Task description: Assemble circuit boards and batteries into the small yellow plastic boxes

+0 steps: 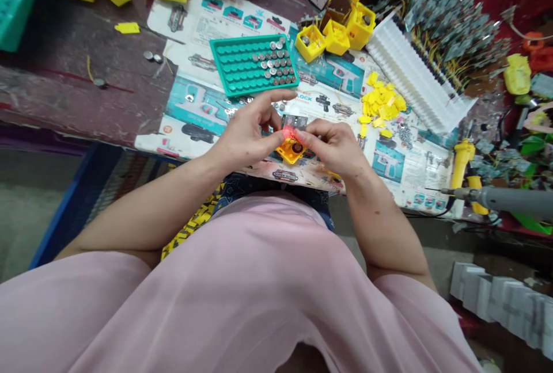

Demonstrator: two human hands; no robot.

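In front of my body, the fingertips of both hands meet over a small open yellow plastic housing (290,157). My left hand (250,131) grips its left side with thumb and fingers, the index finger stretched out above. On the other side my right hand (334,145) is closed, its thumb pressed at the top edge of the housing. A red light (288,130) glows between the two thumbs. Inside the housing sits a dark round part (296,147). Just behind the fingertips shows a small grey board-like piece (295,121), partly covered by the fingers.
A teal tray (233,68) of button cells lies beyond my hands. Several yellow housings (337,36), a heap of yellow pieces (384,102) and a white rack (421,76) of wired parts are to the right. An electric screwdriver (496,197) juts in at the right edge.
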